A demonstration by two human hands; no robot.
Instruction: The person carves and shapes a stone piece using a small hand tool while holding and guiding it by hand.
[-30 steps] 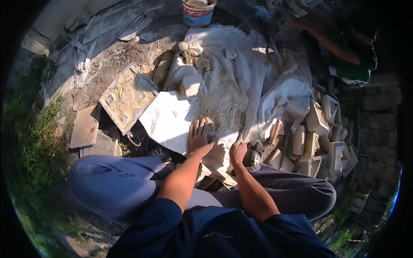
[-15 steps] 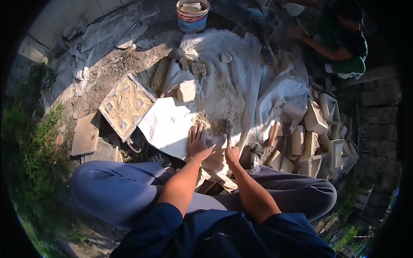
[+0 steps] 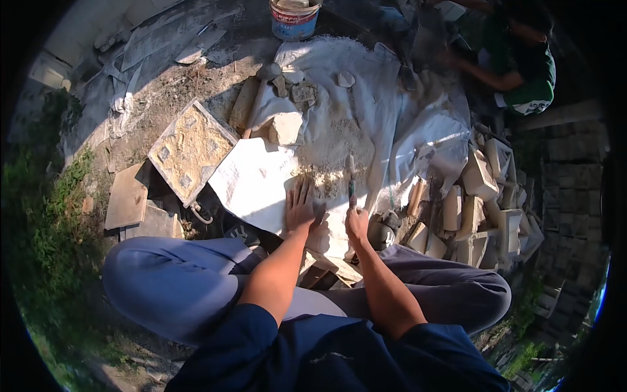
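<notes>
My left hand (image 3: 300,208) lies with fingers spread on the white sack cloth (image 3: 251,171), next to a patch of pale crumbs (image 3: 331,179). To its right my right hand (image 3: 357,222) is closed round the handle of a narrow tool (image 3: 352,179), whose blade points away from me. The blade is over the right side of the crumbs; whether it touches them I cannot tell. Beyond the left hand a pale stone block (image 3: 285,129) rests on the cloth.
A square tray (image 3: 191,153) of pale crumbs lies at the left, near flat slabs (image 3: 127,196). Cut blocks (image 3: 480,176) are piled at the right. A bucket (image 3: 294,23) stands at the top. Another person (image 3: 522,65) sits at the upper right.
The tool's blade swung left onto the crumbs, then slightly right, now pointing forward. The crumbs' outline has shifted into a wider band. My left hand stays nearly in place.
</notes>
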